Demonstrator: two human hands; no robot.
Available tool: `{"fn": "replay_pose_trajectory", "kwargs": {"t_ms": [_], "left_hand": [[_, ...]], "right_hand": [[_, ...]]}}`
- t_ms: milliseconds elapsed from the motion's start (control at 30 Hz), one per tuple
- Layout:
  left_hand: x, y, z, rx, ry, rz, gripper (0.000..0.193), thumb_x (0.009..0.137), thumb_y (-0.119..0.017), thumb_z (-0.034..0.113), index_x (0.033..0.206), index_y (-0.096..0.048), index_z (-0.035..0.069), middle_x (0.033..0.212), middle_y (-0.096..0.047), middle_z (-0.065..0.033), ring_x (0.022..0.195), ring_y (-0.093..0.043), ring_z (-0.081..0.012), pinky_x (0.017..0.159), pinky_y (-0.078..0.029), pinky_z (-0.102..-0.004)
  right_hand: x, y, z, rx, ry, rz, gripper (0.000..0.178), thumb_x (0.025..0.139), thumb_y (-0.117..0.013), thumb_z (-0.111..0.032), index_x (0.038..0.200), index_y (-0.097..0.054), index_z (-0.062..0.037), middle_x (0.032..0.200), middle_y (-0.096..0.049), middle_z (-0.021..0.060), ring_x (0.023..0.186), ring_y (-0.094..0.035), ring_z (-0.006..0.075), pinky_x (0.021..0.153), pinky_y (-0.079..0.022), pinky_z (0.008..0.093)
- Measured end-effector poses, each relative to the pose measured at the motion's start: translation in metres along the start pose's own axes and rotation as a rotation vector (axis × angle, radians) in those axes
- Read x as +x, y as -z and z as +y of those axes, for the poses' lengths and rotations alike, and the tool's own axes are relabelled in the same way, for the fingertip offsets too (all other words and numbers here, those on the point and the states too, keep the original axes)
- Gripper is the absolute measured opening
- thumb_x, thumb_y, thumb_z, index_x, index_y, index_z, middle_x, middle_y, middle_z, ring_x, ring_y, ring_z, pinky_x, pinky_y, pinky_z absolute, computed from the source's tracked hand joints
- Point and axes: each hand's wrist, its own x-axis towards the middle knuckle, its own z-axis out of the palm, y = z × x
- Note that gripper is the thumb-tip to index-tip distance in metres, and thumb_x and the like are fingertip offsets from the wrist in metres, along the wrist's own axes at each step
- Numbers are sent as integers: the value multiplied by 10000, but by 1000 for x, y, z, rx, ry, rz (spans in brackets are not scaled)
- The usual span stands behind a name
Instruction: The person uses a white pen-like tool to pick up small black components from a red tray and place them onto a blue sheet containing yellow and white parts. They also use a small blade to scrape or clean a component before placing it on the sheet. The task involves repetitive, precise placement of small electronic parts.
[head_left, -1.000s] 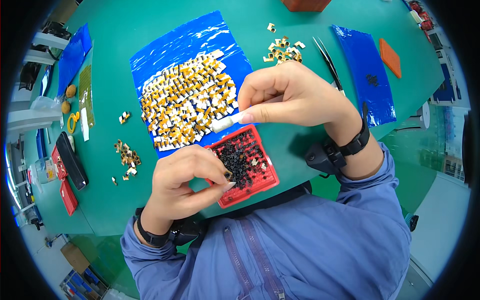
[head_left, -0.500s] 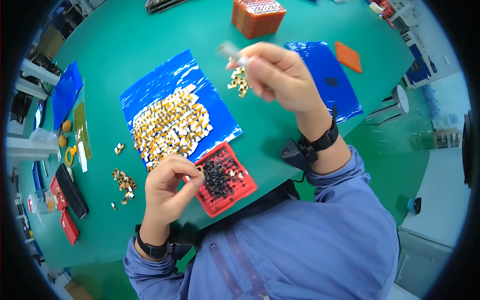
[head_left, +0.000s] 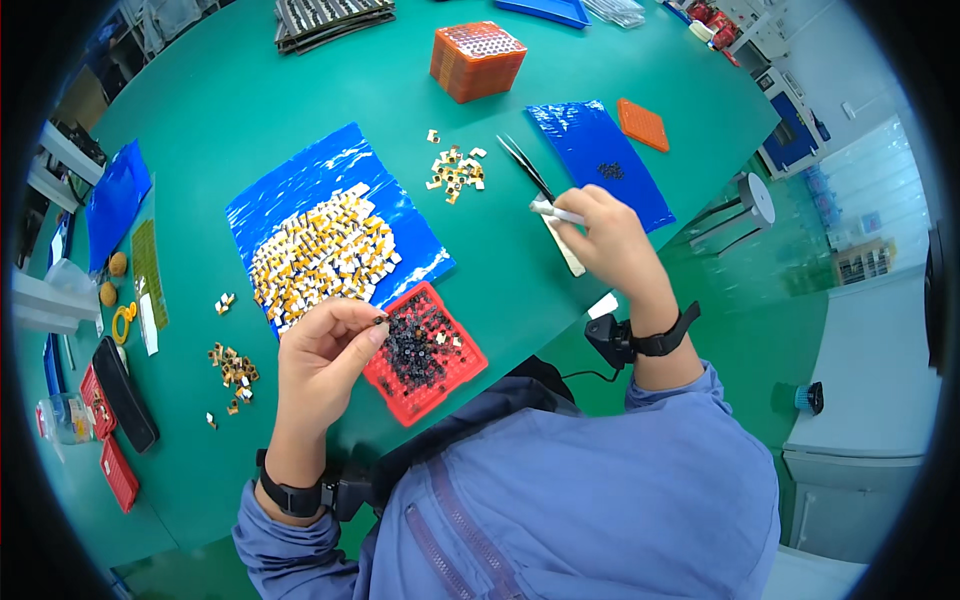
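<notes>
A tiny black part (head_left: 380, 321) is being pinched by the left hand (head_left: 322, 362) above the red tray (head_left: 467, 362). A white stick (head_left: 556, 212) is being gripped by the right hand (head_left: 607, 240). The part could be dropped if the pinch is being loosened.

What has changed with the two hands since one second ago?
The right hand, holding a white tool, moved from above the red tray out to the right, near the black tweezers. The left hand stayed at the tray, pinching a small black part.

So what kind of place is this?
Probably a small-parts assembly workshop. A green workbench carries a heap of tiny yellow and white parts, a red tray of small black pieces, and tweezers.
</notes>
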Motion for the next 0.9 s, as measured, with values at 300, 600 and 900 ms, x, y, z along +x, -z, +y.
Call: {"fn": "replay_pose_trajectory", "kwargs": {"t_ms": [300,600,900], "left_hand": [[0,-2,0,37,10,42,69,837,-645,15,893,-639,-24,773,-636,-30,695,-579,-70,620,-444,-203],[0,-1,-4,245,-200,34,23,806,-645,-4,819,-631,-17,845,-601,-50,706,-535,-73,597,-410,-204],[-3,-4,0,291,-201,75,36,785,-624,-40,757,-604,-30,929,-606,-88,754,-563,-89,637,-439,-213]], "right_hand": [[-15,-28,-1,-393,33,5,204,731,-637,-114,917,-601,-38,865,-563,96,809,-593,250,677,-512,354],[-34,-20,-28,120,115,64,113,761,-594,-17,870,-562,-15,721,-607,99,611,-601,251,547,-471,336],[-37,-18,-89,404,515,70,375,730,-692,-72,1101,-637,-80,701,-569,34,609,-559,170,525,-463,291]]}}
